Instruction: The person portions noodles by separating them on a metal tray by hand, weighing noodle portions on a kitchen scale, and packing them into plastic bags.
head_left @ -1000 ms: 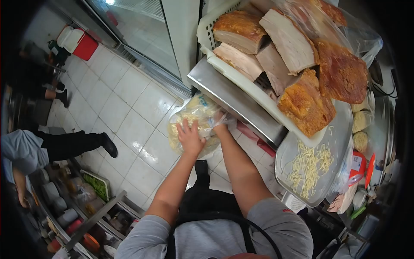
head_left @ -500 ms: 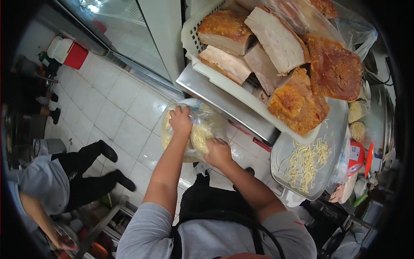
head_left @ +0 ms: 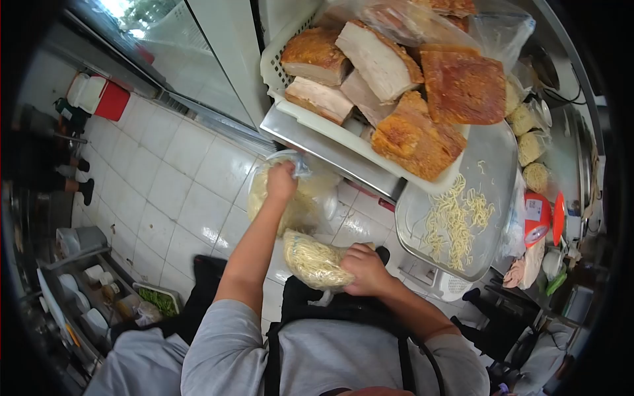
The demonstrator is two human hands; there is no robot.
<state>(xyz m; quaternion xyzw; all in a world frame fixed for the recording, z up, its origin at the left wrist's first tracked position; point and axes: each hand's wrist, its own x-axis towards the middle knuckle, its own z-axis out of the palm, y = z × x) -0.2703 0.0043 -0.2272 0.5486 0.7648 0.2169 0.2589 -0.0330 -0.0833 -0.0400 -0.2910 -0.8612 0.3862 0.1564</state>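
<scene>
My left hand is closed on the gathered top of a large clear plastic bag, low over the tiled floor. Yellow noodles show through its side. Closer to my body, my right hand grips one end of a smaller clear bag of noodles, which lies tilted in front of my apron. The two bags overlap slightly in view, and whether they touch I cannot tell. Loose noodles are scattered on a metal tray to the right of my hands.
Ahead, a white perforated basket holds several slabs of crispy-skinned pork. More bagged noodles and a red scale are beyond the tray. A person in a grey shirt is close on my left, beside shelves. A cooler stands farther off.
My right hand has drawn the smaller noodle bag out of the large bag and back toward my body. My left hand stays on the large bag. The person on the left has come closer.
</scene>
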